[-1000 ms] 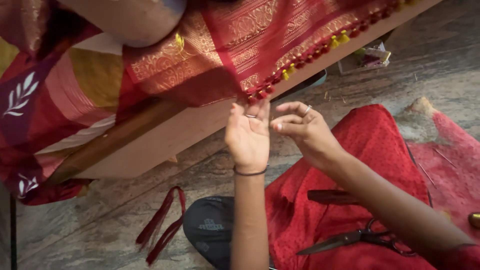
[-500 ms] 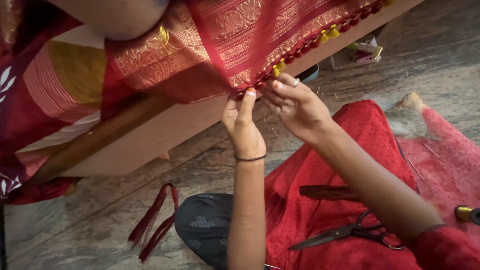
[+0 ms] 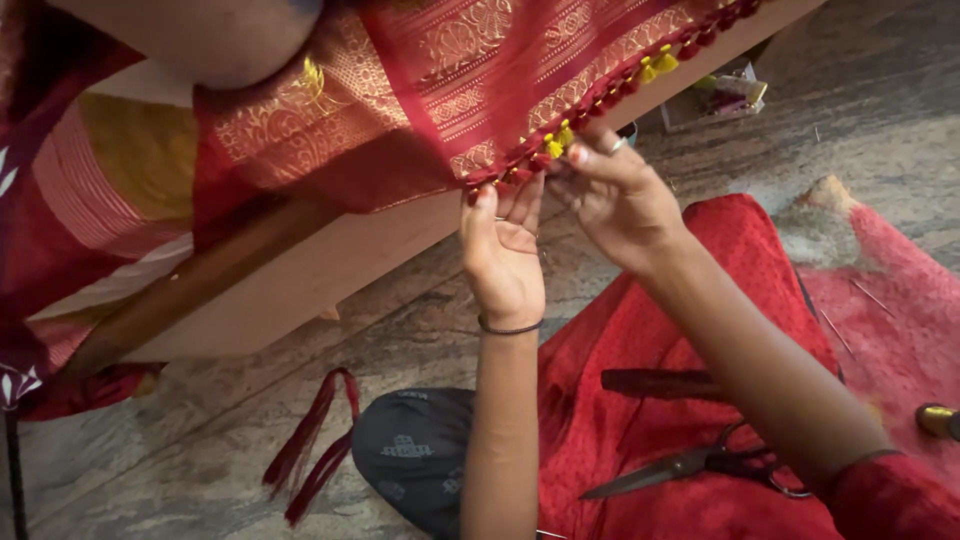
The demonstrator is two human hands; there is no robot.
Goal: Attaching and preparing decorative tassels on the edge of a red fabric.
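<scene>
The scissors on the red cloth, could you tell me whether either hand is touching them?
Apart. The head view shows the scissors lying on the red cloth, while the left hand and right hand are up at the tasselled fabric edge.

Home tailoring floor — scissors (image 3: pixel 700 465), draped sari (image 3: pixel 420 110)

Your left hand (image 3: pixel 503 262) is raised toward twelve o'clock, palm facing you, fingers together and pointing up, fingertips curled closed at the top. A thin dark band circles that wrist, and the forearm runs straight down to six o'clock. Your right hand (image 3: pixel 618 196) sits just beside it at two o'clock, back toward you, fingers pinched leftward, a ring on one finger. Its forearm slants away to five o'clock.
</scene>
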